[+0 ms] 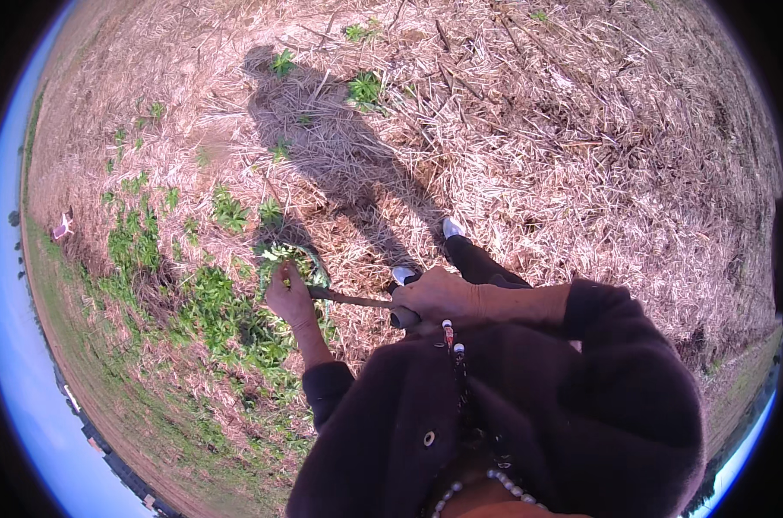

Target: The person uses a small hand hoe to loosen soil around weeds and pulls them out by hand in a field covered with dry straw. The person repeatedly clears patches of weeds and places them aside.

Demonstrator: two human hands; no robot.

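Note:
My left hand [292, 299] has its fingers bent around pale green leaves [276, 251], above a round container [325, 277] with a teal-edged rim. Leafy greens lie inside that container, and my hand hides part of it. At my waist, my right hand [438, 294] grips a hand tool [356, 299]. The tool has a dark, round-ended handle and a narrow brown part that reaches left towards the container. Its far end is partly hidden, so its exact kind is unclear.
Green leafy plants [213, 301] grow thickly on my left. Dry straw [592, 162] covers the ground, with dark sticks [459, 81] farther ahead. My shoes [454, 227] stand on the straw. A pinkish object [62, 225] lies far off at left. Buildings [116, 466] line the horizon.

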